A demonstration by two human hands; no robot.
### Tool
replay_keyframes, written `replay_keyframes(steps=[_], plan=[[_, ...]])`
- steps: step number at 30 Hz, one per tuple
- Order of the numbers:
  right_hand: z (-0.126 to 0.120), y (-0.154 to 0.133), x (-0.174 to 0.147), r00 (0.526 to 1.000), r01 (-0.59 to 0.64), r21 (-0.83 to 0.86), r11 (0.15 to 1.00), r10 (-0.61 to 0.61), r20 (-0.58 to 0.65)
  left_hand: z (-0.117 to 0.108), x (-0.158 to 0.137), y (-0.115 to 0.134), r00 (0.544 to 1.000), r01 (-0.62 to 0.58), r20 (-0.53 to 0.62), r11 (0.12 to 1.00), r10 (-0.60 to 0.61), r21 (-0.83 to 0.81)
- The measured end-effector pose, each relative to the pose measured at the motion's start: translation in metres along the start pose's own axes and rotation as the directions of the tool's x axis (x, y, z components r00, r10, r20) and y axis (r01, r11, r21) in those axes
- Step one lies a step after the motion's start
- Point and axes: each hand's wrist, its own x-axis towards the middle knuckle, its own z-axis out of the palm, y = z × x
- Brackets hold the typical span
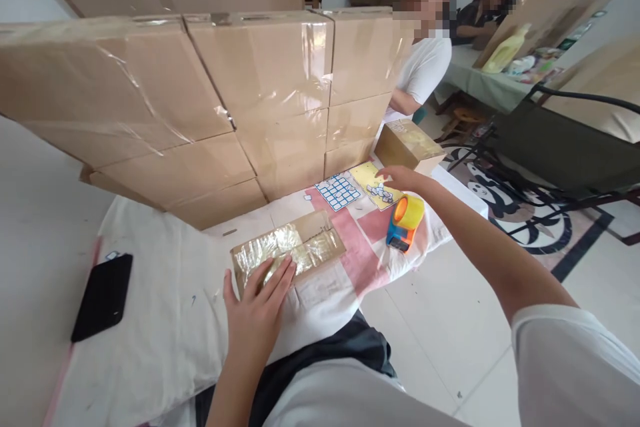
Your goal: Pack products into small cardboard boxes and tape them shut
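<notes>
My left hand [263, 293] lies with its fingers apart on top of a small cardboard box [317, 240] covered in shiny clear tape. Stretched out to the far right side of the table, my right hand [397, 178] has its fingers extended over a yellow cartoon-printed patch [367, 177]. I cannot tell whether the fingertips touch it. Below that hand stands a blue and orange tape dispenser [400, 237] with a roll of yellow tape [411, 211]. A second cardboard box [407, 143] sits just beyond the right hand.
A tall wall of taped cardboard [280, 80] stands along the table's far side. A black flat object [103, 297] lies on the white cloth [165, 293] at left. Behind the cardboard is a person in a white shirt [430, 67]. A dark chair [585, 133] stands right.
</notes>
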Motion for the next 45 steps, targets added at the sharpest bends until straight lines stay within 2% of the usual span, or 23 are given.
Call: replay_keyframes(steps=[5, 9, 11, 13, 16, 18, 20, 26, 32, 36, 41, 45], plan=[[0.016, -0.005, 0.04, 0.982, 0.12, -0.055, 0.991, -0.11, 0.155, -0.001, 0.0, 0.005, 1.0, 0.007, 0.023, 0.998, -0.009, 0.063], [0.018, -0.005, 0.05, 0.975, 0.149, -0.115, 0.982, -0.126, 0.185, -0.002, 0.001, 0.007, 0.999, 0.003, 0.041, 0.997, -0.006, 0.082], [0.013, -0.006, 0.048, 0.985, 0.131, -0.147, 0.98, -0.112, 0.129, -0.001, 0.001, 0.008, 0.999, 0.008, 0.036, 0.998, -0.01, 0.068], [0.005, -0.006, 0.042, 0.997, 0.077, -0.179, 0.981, -0.074, 0.023, 0.001, 0.001, 0.008, 1.0, 0.02, 0.023, 0.998, -0.022, 0.052], [-0.003, -0.006, 0.034, 0.991, -0.012, -0.204, 0.979, -0.015, -0.132, 0.004, 0.0, 0.009, 0.999, 0.038, 0.01, 0.999, -0.038, 0.039], [-0.003, -0.005, 0.029, 0.986, -0.034, -0.208, 0.977, -0.001, -0.169, 0.005, 0.0, 0.009, 0.999, 0.044, 0.006, 0.999, -0.044, 0.028], [0.002, -0.002, 0.027, 0.991, -0.017, -0.207, 0.978, -0.011, -0.134, 0.005, -0.001, 0.009, 0.998, 0.058, 0.003, 0.998, -0.058, 0.009], [0.028, 0.01, 0.03, 0.99, 0.059, -0.156, 0.986, -0.038, 0.136, 0.004, 0.001, 0.01, 0.996, 0.083, 0.013, 0.997, -0.083, -0.001], [0.028, 0.019, 0.023, 0.975, 0.084, -0.039, 0.996, -0.074, 0.209, 0.005, 0.002, 0.009, 0.998, 0.055, -0.005, 0.998, -0.055, 0.032], [0.026, 0.023, 0.015, 0.981, 0.068, 0.062, 0.996, -0.078, 0.175, 0.005, 0.002, 0.009, 0.998, 0.059, 0.002, 0.998, -0.059, 0.033], [0.025, 0.027, 0.014, 0.999, 0.027, 0.163, 0.986, -0.03, 0.017, 0.005, 0.001, 0.007, 0.999, 0.041, -0.005, 0.999, -0.041, 0.034], [0.026, 0.028, 0.013, 0.998, 0.022, 0.254, 0.967, -0.009, -0.055, 0.005, 0.002, 0.006, 1.0, 0.026, -0.004, 0.999, -0.026, 0.046]])
